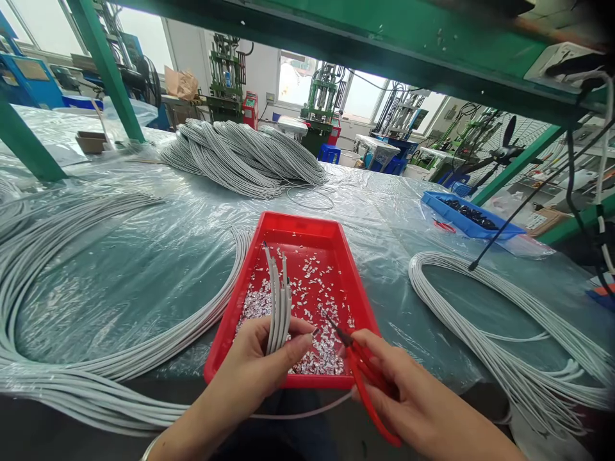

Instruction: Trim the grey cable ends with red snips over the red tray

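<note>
My left hand (269, 362) is closed around several grey cables (279, 301) whose ends stand up above the fist. Between its thumb and forefinger a short dark-tipped cable end (314, 332) sticks out to the right. In my right hand (401, 387) are red-handled pliers (366, 378); their slim dark jaws point up and left, just right of that cable end and apart from it. Both hands are over the near part of a red tray (358, 282). Small silvery scraps (317, 358) are scattered across its floor, thickest at the left and near side.
Coils of grey cable lie at the left (144, 352) and right (451, 307), with a large heap (240, 157) behind. A blue tray (471, 214) of black parts stands at the right. A green frame beam (336, 38) crosses overhead; a dark cord (519, 218) hangs at the right.
</note>
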Demonstrator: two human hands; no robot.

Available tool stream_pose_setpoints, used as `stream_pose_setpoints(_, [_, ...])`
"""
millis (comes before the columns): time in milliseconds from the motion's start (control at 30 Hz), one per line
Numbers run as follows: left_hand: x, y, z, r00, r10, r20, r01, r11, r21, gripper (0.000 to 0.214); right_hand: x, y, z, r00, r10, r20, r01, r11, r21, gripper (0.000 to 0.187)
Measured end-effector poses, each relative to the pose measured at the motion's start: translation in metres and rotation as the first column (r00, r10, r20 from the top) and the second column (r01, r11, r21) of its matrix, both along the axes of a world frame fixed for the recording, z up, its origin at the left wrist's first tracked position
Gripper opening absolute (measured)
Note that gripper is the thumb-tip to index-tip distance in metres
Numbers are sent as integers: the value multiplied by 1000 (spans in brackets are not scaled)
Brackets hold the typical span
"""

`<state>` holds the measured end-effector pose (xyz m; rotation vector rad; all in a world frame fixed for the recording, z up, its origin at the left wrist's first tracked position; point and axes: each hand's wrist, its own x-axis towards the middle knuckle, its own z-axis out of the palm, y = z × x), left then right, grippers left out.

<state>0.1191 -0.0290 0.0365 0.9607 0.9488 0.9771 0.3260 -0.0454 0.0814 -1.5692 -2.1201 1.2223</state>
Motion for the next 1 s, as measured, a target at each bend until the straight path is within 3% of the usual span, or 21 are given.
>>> stream_pose_setpoints(100, [0,0,1,1000,17,19,-17,1000,2,21,-2,1,4,999,-49,-8,49,997,-51,61])
stream_pose_setpoints(233, [0,-2,4,1000,17,9,-17,1000,-17,21,-5,-1,12,996,56,71,-45,989,-137,70])
stream_pose_setpoints(300, [0,-3,4,1000,14,-8,-14,1000,-20,22,-7,-2,14,993,50,109,-34,989,-147,71])
stream_pose_setpoints(467, [1,-2,3,998,-4,-64,4,1000,11,20,-7,-3,16,991,78,107,-59,985,-163,63])
stream_pose_setpoints(633, [0,-3,4,997,-8,-71,9,1000,17,19,-9,-5,16,994,8,113,5,994,-111,56])
stream_pose_setpoints(900, [-1,-2,2,998,-34,-55,35,999,6,17,-6,0,18,987,161,15,-158,980,-123,30])
stream_pose_setpoints(1000, [-2,-6,5,997,-34,-68,34,999,-7,15,-2,1,14,994,105,-26,-106,993,-52,25])
